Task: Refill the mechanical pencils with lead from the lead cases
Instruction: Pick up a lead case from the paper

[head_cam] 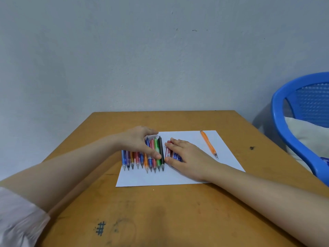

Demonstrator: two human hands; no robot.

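Note:
A row of several coloured mechanical pencils lies side by side on a white sheet of paper, tips toward me. My left hand arches over the row, thumb on the black pencil at its right end, fingers reaching past the pencil tops. My right hand lies flat over the lead cases, a red one and a blue one, just right of the row. A single orange pencil lies apart on the right part of the sheet.
The paper rests on a worn wooden table with ink marks near the front. A blue plastic chair with a pale cushion stands to the right. A plain wall rises behind the table.

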